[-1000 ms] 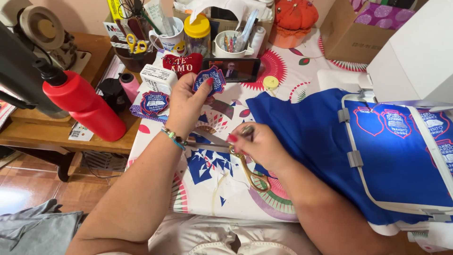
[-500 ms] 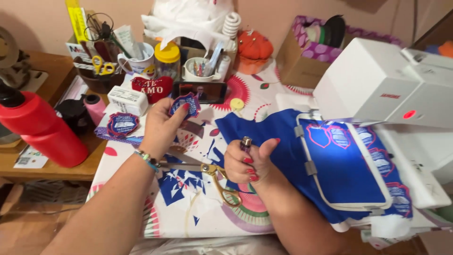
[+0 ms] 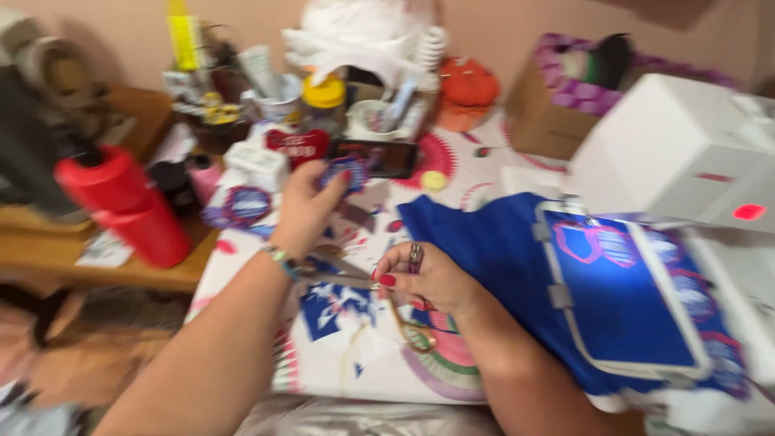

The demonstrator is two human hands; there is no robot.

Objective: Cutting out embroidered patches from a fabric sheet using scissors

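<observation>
Pinching a patch (image 3: 345,173) near the tabletop's far edge, the left hand (image 3: 305,211) should keep it taut; the right hand (image 3: 426,280), closed around scissors (image 3: 367,282) mid-tabletop, trims slowly.

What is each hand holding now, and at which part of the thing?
The left hand pinches a small blue patch at its lower edge. The right hand holds scissors at the handle end, blades pointing left.
</observation>
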